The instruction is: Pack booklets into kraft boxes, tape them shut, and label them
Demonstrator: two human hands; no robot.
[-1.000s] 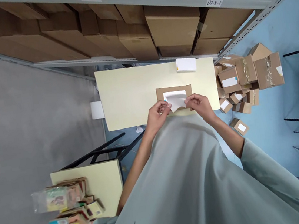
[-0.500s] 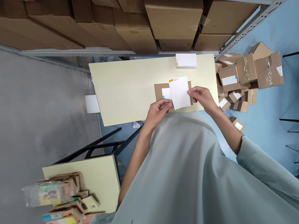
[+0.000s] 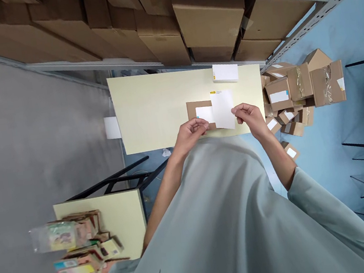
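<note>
A white paper sheet with a small yellow mark along its top hangs over the right part of a brown cardboard box. My right hand pinches it at its right edge. On the box, left of the sheet, a white label with a spot of blue shows. My left hand is by the box's near left side, thumb and fingers pressed together over its lower edge. Whether anything is between those fingertips is hidden.
The pale table carries a white stack or box at its back. Shelves with cardboard boxes rise behind. Small parcels are piled right, and a lower table at left bears packaged goods.
My right hand has moved the sheet slightly right, away from my left hand, uncovering more of the label on the box. My left hand has barely moved.
</note>
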